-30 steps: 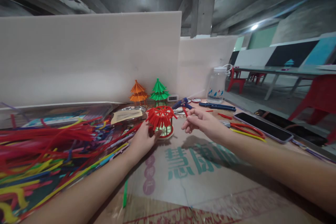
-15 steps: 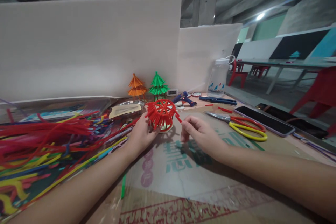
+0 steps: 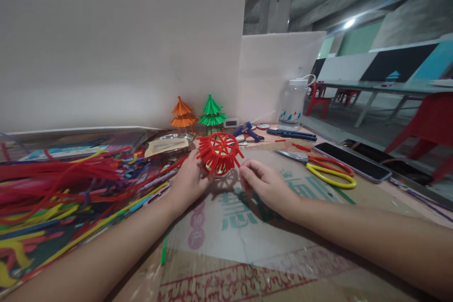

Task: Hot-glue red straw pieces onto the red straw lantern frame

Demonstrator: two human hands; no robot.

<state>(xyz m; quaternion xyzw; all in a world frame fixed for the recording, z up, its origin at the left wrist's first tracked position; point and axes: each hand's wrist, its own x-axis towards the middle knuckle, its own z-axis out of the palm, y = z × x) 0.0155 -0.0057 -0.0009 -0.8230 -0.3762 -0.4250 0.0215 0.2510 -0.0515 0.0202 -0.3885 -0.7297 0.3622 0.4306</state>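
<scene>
- Left hand (image 3: 191, 177) grips the red fringed frame (image 3: 213, 155), tilted over the printed cardboard (image 3: 226, 245), front and centre
- Right hand (image 3: 261, 183), apart from the left, seems to pinch a short red strip (image 3: 238, 163) at the frame's right edge
- Squeezing too hard on the left could buckle the ring
- A slipping pinch could set the strip crooked; its bond cannot be told

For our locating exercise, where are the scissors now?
In the head view, the scissors lie right of centre, between the right hand and the smartphone.
</scene>
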